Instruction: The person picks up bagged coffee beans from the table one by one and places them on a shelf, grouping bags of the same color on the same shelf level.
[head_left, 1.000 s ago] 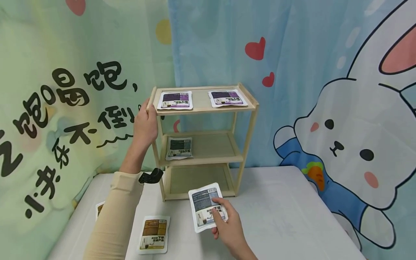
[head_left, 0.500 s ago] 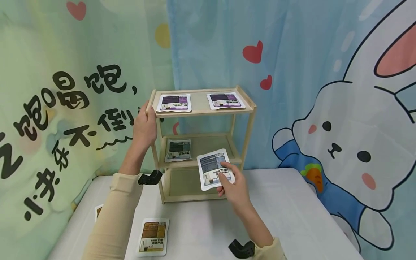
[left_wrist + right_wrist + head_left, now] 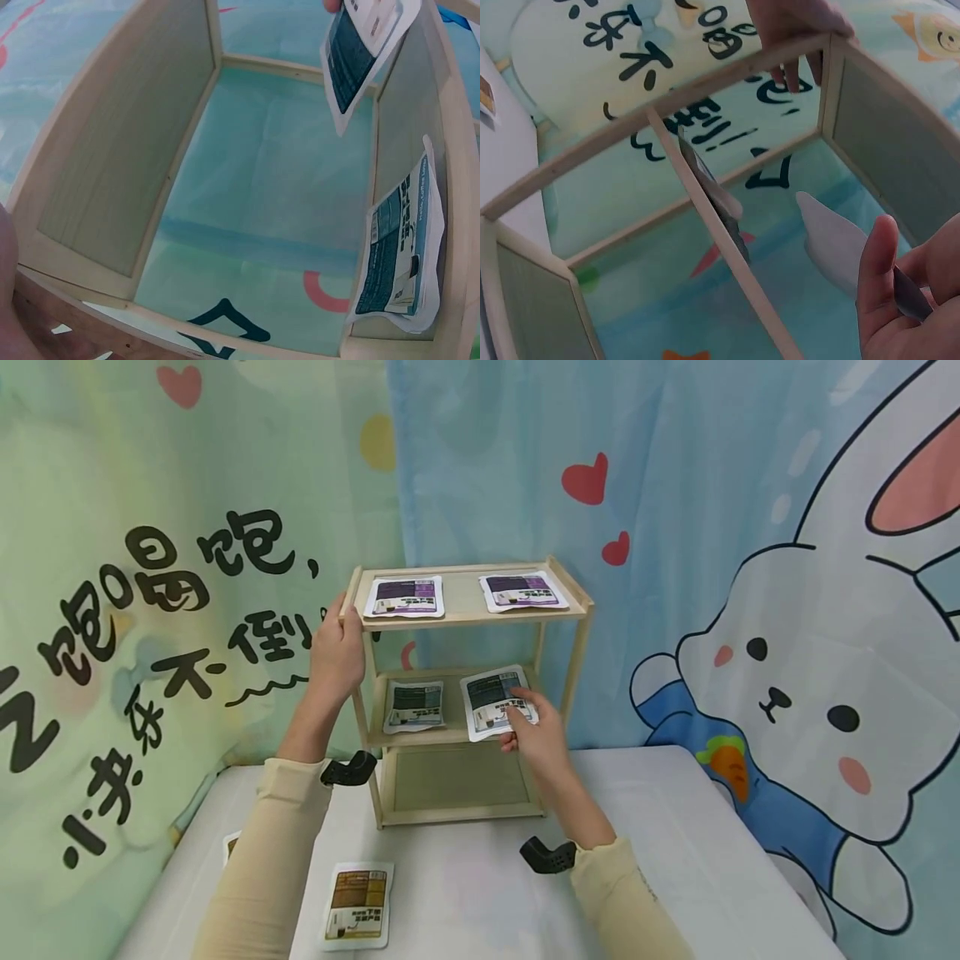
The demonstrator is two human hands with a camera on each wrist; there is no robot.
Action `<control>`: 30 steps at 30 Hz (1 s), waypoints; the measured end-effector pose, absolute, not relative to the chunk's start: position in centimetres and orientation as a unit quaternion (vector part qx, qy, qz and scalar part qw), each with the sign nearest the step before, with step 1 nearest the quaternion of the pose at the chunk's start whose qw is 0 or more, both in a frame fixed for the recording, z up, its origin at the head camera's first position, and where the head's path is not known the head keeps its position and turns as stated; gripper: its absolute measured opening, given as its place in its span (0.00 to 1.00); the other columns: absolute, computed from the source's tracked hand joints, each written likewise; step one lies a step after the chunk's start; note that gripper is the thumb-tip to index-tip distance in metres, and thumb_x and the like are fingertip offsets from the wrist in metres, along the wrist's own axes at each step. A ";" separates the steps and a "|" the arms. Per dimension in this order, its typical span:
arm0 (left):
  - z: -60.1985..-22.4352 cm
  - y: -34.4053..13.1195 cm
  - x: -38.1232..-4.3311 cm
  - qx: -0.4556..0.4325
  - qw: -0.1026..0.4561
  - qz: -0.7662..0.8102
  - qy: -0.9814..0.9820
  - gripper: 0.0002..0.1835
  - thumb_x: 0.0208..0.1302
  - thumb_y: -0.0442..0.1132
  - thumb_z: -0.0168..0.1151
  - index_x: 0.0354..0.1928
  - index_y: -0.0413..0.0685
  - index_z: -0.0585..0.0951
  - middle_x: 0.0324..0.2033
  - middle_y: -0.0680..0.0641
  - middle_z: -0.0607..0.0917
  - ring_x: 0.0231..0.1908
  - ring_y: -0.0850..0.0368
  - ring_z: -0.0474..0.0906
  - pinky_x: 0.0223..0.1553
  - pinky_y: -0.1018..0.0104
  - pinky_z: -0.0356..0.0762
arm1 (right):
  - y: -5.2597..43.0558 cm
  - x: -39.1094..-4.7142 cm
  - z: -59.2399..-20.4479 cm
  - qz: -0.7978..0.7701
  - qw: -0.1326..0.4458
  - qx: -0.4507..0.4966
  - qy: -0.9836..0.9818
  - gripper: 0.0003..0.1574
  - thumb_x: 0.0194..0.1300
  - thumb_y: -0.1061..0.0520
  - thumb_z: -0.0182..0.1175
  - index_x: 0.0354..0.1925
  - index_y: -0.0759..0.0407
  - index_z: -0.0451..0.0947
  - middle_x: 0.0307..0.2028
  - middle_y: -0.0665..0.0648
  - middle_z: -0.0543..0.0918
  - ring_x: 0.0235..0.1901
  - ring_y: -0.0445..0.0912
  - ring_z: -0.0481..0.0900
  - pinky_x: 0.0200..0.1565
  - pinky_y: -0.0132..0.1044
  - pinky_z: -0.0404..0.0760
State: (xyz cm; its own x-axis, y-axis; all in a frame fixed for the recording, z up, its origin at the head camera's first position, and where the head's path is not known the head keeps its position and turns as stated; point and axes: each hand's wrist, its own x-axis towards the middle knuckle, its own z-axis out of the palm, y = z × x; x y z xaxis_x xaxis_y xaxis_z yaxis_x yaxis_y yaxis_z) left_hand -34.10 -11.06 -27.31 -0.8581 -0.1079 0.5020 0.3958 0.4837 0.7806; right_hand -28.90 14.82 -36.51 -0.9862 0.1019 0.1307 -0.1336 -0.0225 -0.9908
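Note:
My right hand [image 3: 542, 737] pinches a white-edged pouch [image 3: 491, 697] with a dark label, thumb on its face. In the head view the pouch is at the front of the wooden shelf rack's middle shelf [image 3: 456, 737]; the right wrist view shows it apart from the boards. A similar dark green pouch [image 3: 415, 707] lies on the left of that shelf. With my left hand [image 3: 336, 652] I grip the top left corner of the rack. Two purple-labelled pouches, one on the left [image 3: 405, 597] and one on the right [image 3: 523, 591], lie on the top shelf.
On the white table [image 3: 465, 885] in front of the rack lies a brown-labelled pouch [image 3: 357, 906]. Another pouch [image 3: 231, 843] is mostly hidden behind my left sleeve. The bottom shelf [image 3: 459, 781] sits under the middle one. A printed curtain [image 3: 480, 460] hangs behind.
My right hand has lifted the pouch from above the table up and forward to the middle shelf. My left hand stays on the rack's corner.

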 end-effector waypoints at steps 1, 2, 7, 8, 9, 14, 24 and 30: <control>-27.3 -11.1 -34.1 -0.088 0.252 -0.500 -0.824 0.30 0.77 0.51 0.33 0.74 0.44 0.59 0.63 0.34 0.70 0.53 0.40 0.71 0.51 0.44 0.70 | 14.9 -29.3 -36.4 0.717 0.081 0.013 -0.692 0.26 0.74 0.64 0.49 0.67 0.63 0.64 0.70 0.65 0.53 0.21 0.42 0.76 0.25 0.30 0.78; -27.3 -11.1 -34.1 -0.089 0.253 -0.499 -0.824 0.30 0.77 0.51 0.33 0.74 0.44 0.59 0.63 0.34 0.70 0.53 0.40 0.71 0.51 0.44 0.70 | 14.9 -29.6 -36.3 0.719 0.079 0.013 -0.691 0.26 0.74 0.65 0.49 0.68 0.64 0.63 0.70 0.66 0.52 0.21 0.42 0.76 0.25 0.30 0.78; -27.3 -11.3 -33.9 -0.088 0.258 -0.496 -0.824 0.30 0.77 0.50 0.33 0.74 0.44 0.59 0.63 0.34 0.70 0.53 0.40 0.71 0.51 0.44 0.70 | 15.4 -31.2 -36.0 0.718 0.066 0.002 -0.693 0.27 0.75 0.63 0.47 0.70 0.63 0.61 0.66 0.71 0.57 0.21 0.42 0.76 0.27 0.31 0.79; -27.4 -11.3 -33.9 -0.089 0.258 -0.496 -0.825 0.30 0.77 0.50 0.33 0.74 0.43 0.59 0.63 0.34 0.70 0.54 0.40 0.71 0.51 0.44 0.70 | 15.5 -31.5 -36.0 0.716 0.063 0.000 -0.695 0.27 0.75 0.63 0.47 0.70 0.63 0.60 0.66 0.71 0.58 0.21 0.41 0.76 0.28 0.32 0.79; -27.4 -11.3 -33.9 -0.090 0.258 -0.496 -0.824 0.30 0.77 0.50 0.33 0.74 0.43 0.59 0.63 0.33 0.70 0.53 0.40 0.71 0.50 0.44 0.70 | 15.6 -31.7 -36.0 0.714 0.062 -0.002 -0.698 0.27 0.75 0.63 0.47 0.70 0.62 0.60 0.65 0.71 0.58 0.21 0.41 0.76 0.30 0.33 0.80; -27.4 -11.3 -34.0 -0.097 0.256 -0.498 -0.823 0.30 0.77 0.50 0.33 0.74 0.42 0.58 0.63 0.32 0.70 0.52 0.39 0.72 0.50 0.44 0.71 | 16.2 -33.0 -36.3 0.714 0.056 -0.007 -0.698 0.28 0.76 0.63 0.45 0.71 0.63 0.58 0.64 0.73 0.60 0.20 0.40 0.76 0.30 0.34 0.81; -27.5 -11.1 -34.0 -0.095 0.252 -0.496 -0.825 0.29 0.78 0.49 0.33 0.74 0.44 0.59 0.62 0.33 0.71 0.53 0.40 0.72 0.50 0.44 0.71 | 16.5 -34.1 -37.3 0.710 0.047 -0.016 -0.703 0.29 0.76 0.64 0.44 0.72 0.64 0.56 0.56 0.75 0.67 0.20 0.40 0.77 0.28 0.31 0.80; -27.4 -11.1 -33.9 -0.096 0.254 -0.499 -0.823 0.29 0.78 0.49 0.34 0.74 0.42 0.59 0.62 0.33 0.71 0.54 0.39 0.72 0.51 0.44 0.71 | 16.7 -34.3 -37.1 0.707 0.020 -0.009 -0.707 0.30 0.77 0.63 0.42 0.73 0.65 0.53 0.61 0.74 0.63 0.21 0.39 0.77 0.29 0.31 0.80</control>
State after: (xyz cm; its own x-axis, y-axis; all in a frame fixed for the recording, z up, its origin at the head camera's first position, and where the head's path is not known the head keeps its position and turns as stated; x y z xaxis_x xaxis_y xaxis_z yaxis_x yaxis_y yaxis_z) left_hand -33.95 -11.12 -27.41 -0.8520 -0.0950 0.5149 0.4125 0.4839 0.7718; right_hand -34.29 16.67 -37.05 -0.9990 0.0417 0.0150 -0.0150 0.0001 -0.9999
